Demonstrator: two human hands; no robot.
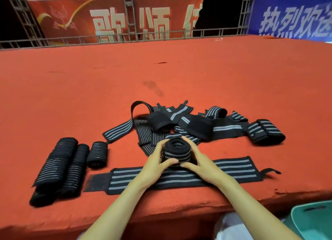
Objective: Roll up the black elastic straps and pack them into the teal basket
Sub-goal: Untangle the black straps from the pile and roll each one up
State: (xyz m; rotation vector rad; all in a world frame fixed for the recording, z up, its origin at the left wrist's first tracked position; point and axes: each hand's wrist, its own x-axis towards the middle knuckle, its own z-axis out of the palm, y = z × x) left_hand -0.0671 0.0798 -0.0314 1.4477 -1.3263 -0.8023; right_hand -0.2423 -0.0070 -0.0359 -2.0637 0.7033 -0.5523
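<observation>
A partly rolled black strap with grey stripes (177,152) stands in the middle of the red table (179,69). My left hand (155,163) grips its left side and my right hand (199,161) grips its right side, thumbs meeting at the front. A flat strap (233,169) lies under my wrists. A heap of loose straps (188,123) lies just behind the roll. Rolled straps (59,166) lie at the left, with a short roll (98,154) beside them. A corner of the teal basket (314,220) shows at the bottom right, below the table edge.
The table's front edge (197,203) runs under my forearms. A metal railing (125,36) with a red banner (116,18) and a blue banner (294,15) stands behind the table. The far half of the red cloth is bare.
</observation>
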